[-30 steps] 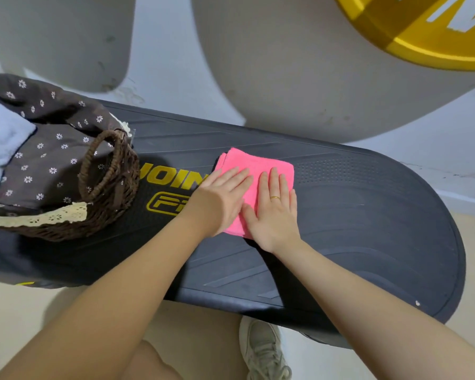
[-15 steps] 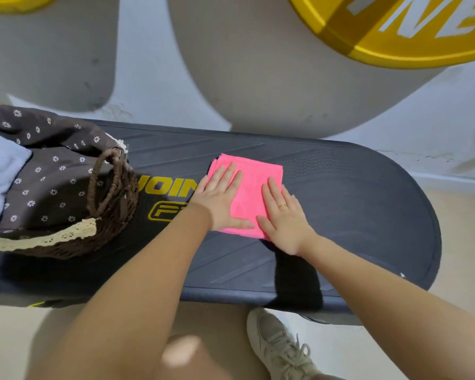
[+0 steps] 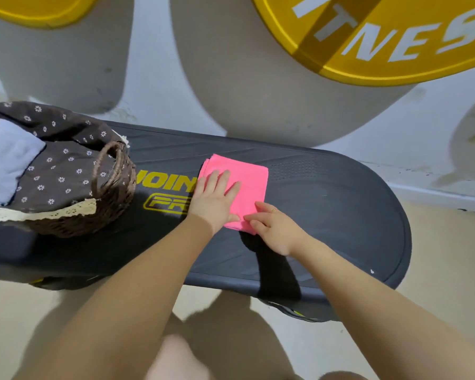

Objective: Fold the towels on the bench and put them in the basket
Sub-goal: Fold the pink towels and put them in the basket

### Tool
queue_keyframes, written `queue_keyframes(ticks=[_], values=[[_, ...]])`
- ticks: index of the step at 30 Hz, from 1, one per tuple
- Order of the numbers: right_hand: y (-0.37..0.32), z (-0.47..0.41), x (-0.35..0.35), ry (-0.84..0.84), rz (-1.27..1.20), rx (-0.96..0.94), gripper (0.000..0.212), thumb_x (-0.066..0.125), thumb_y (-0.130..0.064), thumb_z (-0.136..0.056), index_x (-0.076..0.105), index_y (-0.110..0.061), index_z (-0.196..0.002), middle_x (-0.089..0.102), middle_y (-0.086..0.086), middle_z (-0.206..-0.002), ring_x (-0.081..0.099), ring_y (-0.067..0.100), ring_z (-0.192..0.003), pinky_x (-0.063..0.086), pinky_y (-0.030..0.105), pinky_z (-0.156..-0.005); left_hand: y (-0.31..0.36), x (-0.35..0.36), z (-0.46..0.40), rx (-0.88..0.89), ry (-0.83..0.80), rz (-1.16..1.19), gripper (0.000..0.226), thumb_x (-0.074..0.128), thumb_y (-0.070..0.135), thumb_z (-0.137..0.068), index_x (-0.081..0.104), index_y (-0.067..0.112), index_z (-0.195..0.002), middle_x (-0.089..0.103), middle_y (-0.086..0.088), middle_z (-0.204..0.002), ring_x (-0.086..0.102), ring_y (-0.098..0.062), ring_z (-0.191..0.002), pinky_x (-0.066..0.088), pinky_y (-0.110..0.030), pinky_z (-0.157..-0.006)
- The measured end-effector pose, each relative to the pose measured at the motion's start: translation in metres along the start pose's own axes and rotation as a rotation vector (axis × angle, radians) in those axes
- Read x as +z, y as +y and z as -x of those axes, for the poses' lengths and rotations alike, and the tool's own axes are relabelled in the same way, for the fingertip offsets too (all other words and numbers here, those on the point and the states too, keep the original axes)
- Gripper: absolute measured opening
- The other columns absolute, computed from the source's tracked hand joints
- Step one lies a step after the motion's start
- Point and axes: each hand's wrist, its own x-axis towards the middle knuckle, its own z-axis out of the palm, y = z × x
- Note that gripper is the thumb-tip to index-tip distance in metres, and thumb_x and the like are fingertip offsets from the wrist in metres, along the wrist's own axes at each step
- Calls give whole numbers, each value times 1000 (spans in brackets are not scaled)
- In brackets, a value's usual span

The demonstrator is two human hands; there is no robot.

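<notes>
On the dark bench (image 3: 327,215), with the left hand (image 3: 214,201) pressing flat on the folded pink towel (image 3: 247,185), the right hand (image 3: 272,229) should pinch all layers at the near corner before lifting toward the basket (image 3: 113,204).

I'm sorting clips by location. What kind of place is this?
Probably a gym or home workout corner: a big yellow weight plate lettered "TNES", and a padded black bench with yellow lettering, where a pink towel lies.
</notes>
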Motion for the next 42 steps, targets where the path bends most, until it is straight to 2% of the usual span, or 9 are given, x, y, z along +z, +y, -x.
queue_keyframes(ticks=[3, 10, 14, 19, 23, 27, 31, 34, 42], values=[[8, -13, -6, 199, -202, 84, 34, 42, -9, -94, 53, -8, -126, 49, 13, -134, 39, 23, -130, 27, 19, -95, 5, -6, -2, -60, -33, 165, 78, 57, 46, -85, 17, 15, -145, 15, -13, -149, 22, -30, -134, 28, -41, -105], [11, -36, 0, 278, -808, 385, 20, 48, -2, -84, 53, -7, -103, 56, 10, -89, 54, 23, -78, 51, 33, -75, -4, -2, -6, -243, 52, 781, 31, 40, 6, -91, 49, 5, -121, 48, -10, -127, 43, -27, -121, 30, -26, -97], [6, -36, -12, 159, -1105, 342, 22, 42, 4, -85, 56, -13, -88, 51, 5, -66, 42, 12, -51, 41, 15, -43, -7, -3, -12, -463, -37, 1212, 29, 40, 25, -85, 46, 21, -112, 51, -7, -122, 47, -24, -110, 34, -31, -92], [-11, -40, -14, 126, -932, 27, 49, 37, 13, -81, 63, -7, -118, 61, 0, -83, 53, 13, -82, 44, 20, -81, -8, -15, -2, -539, -39, 1564, 35, 27, 38, -99, 52, 20, -114, 63, -3, -117, 57, -12, -106, 38, -29, -99], [-25, -54, -12, 36, -835, -70, 52, 34, 17, -81, 54, -3, -125, 50, -8, -86, 46, 15, -95, 39, 22, -85, -16, -13, 2, -539, -75, 1578, 53, 43, 62, -85, 50, 22, -119, 63, -3, -118, 60, -15, -107, 44, -40, -101], [-34, -63, -3, -3, -827, -100, 55, 35, 14, -83, 46, -4, -133, 53, -7, -100, 45, 14, -104, 39, 21, -91, -29, -1, 7, -389, -47, 1422, 73, 75, 29, -73, 30, 26, -131, 55, 6, -123, 57, -9, -110, 47, -35, -97], [-38, -66, 7, 82, -591, -206, 60, 31, -9, -78, 43, -6, -137, 50, 9, -133, 45, 20, -119, 31, 21, -104, -40, 0, 15, -300, 254, 1045, 62, 64, 7, -82, 32, 16, -134, 36, -1, -132, 46, -15, -114, 42, -33, -100], [-40, -66, 24, 281, -58, -361, 62, 24, -30, -82, 46, -7, -136, 46, 11, -139, 42, 29, -128, 34, 31, -105, -46, 9, 14, -180, 221, 735, 48, 56, 7, -86, 43, 9, -132, 33, -8, -143, 32, -22, -131, 27, -30, -110], [-34, -107, 15, 157, 178, -141, 61, 20, -45, -99, 2, -17, -150, -4, -3, -159, -7, 15, -147, -5, 42, -118, -53, 23, 10, -174, 138, 804, 52, 44, 13, -95, 28, 17, -144, 20, 2, -155, 24, -14, -141, 20, -25, -114]])
